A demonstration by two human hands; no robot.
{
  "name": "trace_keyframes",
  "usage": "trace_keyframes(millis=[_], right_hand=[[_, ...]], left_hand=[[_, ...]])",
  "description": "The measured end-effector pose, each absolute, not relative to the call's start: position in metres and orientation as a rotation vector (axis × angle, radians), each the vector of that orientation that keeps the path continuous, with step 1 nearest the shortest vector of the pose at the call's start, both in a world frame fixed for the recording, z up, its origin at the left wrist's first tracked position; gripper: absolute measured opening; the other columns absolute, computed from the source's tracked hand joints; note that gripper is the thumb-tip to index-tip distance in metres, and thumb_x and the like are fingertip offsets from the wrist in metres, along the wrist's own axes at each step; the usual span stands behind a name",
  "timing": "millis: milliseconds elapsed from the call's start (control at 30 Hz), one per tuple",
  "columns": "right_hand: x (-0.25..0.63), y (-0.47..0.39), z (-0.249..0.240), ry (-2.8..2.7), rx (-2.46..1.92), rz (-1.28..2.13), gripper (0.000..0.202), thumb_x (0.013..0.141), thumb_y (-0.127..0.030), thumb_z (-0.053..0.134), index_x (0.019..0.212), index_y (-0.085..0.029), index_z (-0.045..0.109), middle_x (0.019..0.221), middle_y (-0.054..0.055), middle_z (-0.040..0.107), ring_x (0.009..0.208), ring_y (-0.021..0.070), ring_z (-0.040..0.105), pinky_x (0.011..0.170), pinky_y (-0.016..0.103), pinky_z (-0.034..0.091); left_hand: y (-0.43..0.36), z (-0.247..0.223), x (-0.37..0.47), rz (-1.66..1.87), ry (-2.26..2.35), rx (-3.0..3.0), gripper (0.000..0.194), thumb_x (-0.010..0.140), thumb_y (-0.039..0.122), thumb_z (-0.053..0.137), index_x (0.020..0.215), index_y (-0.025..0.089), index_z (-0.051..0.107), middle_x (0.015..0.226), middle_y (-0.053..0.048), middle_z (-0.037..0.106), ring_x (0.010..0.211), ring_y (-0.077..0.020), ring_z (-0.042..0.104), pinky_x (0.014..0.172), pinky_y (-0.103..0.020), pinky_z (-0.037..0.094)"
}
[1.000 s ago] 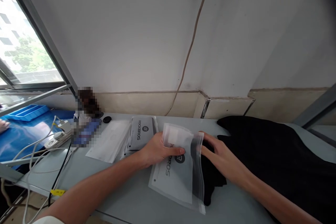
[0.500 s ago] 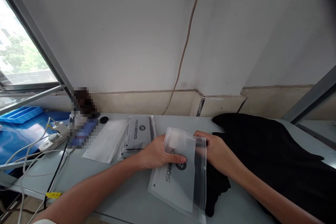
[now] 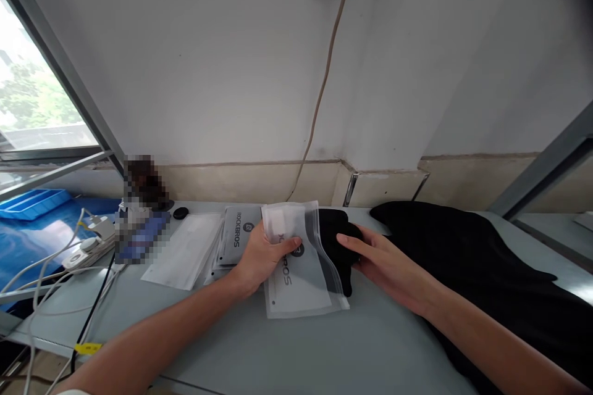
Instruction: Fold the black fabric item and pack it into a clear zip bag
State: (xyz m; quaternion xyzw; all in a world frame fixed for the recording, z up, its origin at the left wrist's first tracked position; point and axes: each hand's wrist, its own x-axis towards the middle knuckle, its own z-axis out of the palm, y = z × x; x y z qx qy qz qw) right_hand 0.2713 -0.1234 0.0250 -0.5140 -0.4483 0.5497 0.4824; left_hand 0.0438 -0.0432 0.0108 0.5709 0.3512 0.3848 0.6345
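Observation:
My left hand point(image 3: 264, 256) grips a frosted zip bag point(image 3: 301, 287) with dark ROCKBROS lettering, its thumb pressed on the front near the round logo. The bag's zip edge faces right. Against that edge lies a folded black cloth point(image 3: 336, 241); how far it reaches inside the bag I cannot tell. My right hand point(image 3: 384, 259) holds the cloth by its right side, thumb on top and fingers partly hidden behind it. Left of the bag rests a stack of filled ROCKBROS bags point(image 3: 236, 237), partly covered by my left hand.
Flat translucent bags point(image 3: 180, 247) lie left of the stack, near a small black round lid point(image 3: 180, 213). A large black cloth point(image 3: 454, 259) spreads over the right of the table point(image 3: 296, 358). A power strip point(image 3: 86, 253) with cables and a blue tray point(image 3: 34, 202) sit far left.
The bag has shifted up and left and turned more level. My right hand has come out from behind its zip edge and now holds the folded black cloth there, raised from lower down.

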Motion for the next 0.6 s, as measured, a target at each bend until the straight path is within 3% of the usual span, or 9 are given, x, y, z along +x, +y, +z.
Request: trace_keyframes(millis=[167, 367, 600], right_hand=[[0.263, -0.124, 0.019, -1.186, -1.268, 1.115, 0.061, 0.074, -0.053, 0.089, 0.125, -0.029, 0.065, 0.127, 0.007, 0.075, 0.123, 0.0332, 0.067, 0.109, 0.049, 0.051], [0.262, -0.123, 0.011, -1.269, -1.270, 0.947, 0.048, 0.086, -0.052, 0.078, 0.126, -0.029, 0.062, 0.127, 0.005, 0.075, 0.118, 0.0309, 0.069, 0.104, 0.047, 0.056], [0.260, -0.128, 0.021, -1.372, -1.199, 1.110, 0.049, 0.086, -0.048, 0.080, 0.130, -0.030, 0.066, 0.134, 0.005, 0.073, 0.126, 0.0341, 0.066, 0.108, 0.049, 0.054]], left_hand=[[-0.045, 0.015, 0.043, 0.936, 0.830, 1.338, 0.053, 0.077, 0.042, 0.090, 0.118, 0.018, 0.067, 0.097, -0.006, 0.074, 0.087, -0.0211, 0.071, 0.077, -0.033, 0.057], [-0.045, 0.025, 0.038, 0.780, 0.689, 1.420, 0.061, 0.078, 0.043, 0.090, 0.127, 0.018, 0.065, 0.116, -0.012, 0.074, 0.103, -0.0251, 0.072, 0.089, -0.037, 0.057], [-0.050, 0.019, 0.042, 0.773, 0.706, 1.329, 0.055, 0.079, 0.048, 0.089, 0.120, 0.018, 0.069, 0.109, -0.010, 0.075, 0.098, -0.0245, 0.072, 0.086, -0.037, 0.057]])
